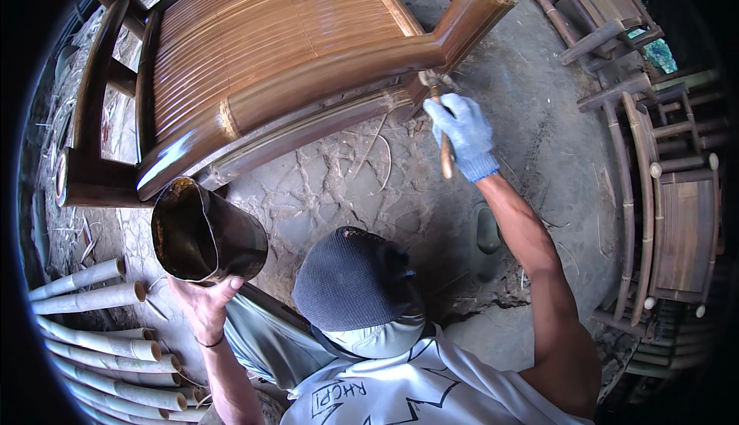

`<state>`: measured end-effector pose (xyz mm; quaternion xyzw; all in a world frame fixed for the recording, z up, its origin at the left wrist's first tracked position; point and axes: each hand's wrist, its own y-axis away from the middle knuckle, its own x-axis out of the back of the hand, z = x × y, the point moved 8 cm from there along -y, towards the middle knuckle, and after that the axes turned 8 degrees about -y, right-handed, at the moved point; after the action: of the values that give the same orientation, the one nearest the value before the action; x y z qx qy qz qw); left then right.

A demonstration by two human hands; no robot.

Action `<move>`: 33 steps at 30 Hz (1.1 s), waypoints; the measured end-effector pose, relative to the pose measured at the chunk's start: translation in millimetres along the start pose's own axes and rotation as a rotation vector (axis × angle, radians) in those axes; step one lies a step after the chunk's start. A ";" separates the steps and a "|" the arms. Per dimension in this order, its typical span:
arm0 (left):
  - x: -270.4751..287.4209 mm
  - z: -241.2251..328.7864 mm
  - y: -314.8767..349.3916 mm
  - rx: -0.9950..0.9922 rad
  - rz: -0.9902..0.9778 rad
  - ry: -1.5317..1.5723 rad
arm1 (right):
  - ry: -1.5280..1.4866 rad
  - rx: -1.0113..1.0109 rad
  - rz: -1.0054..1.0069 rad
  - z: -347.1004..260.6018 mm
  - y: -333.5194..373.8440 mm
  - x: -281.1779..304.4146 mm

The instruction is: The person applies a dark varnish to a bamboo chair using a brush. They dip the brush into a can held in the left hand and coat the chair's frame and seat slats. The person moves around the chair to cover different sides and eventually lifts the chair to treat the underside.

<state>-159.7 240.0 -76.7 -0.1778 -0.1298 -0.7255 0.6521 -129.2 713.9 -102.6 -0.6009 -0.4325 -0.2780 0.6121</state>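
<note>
My left hand, bare and with a dark band at the wrist, grips a dark, stained metal can from below. The can is tilted, so its brown-coated inside shows. My right hand, in a light blue knit glove, is closed around the wooden handle of a paintbrush. The pale bristles point up and away, at the lower rail beside the corner post of a glossy brown bamboo bench. Whether the bristles touch the bamboo is hard to see.
Cut bamboo poles lie stacked at the lower left. More bamboo furniture lines the right side. A green shoe rests on the cracked concrete floor below my right arm. The bench's front rail runs across in front of both hands.
</note>
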 end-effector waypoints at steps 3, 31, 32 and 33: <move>-0.4 10.1 0.5 -0.059 0.030 -0.041 | -0.033 -0.094 -0.081 -8.0 -3.5 -42.7; -17.6 39.8 -18.9 -0.142 0.014 0.071 | -2.070 -0.628 1.100 108.3 -23.2 50.1; -18.8 41.6 -19.9 -0.140 0.017 0.074 | -2.115 -0.854 1.229 108.1 -2.3 9.4; -20.6 39.7 -21.6 -0.131 0.008 0.063 | -2.129 -1.076 1.384 106.5 21.8 -27.9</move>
<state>-175.9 277.7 -48.7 -0.1976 -0.0608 -0.7349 0.6459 -144.5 815.6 -147.8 -0.7727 -0.1440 0.5382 -0.3044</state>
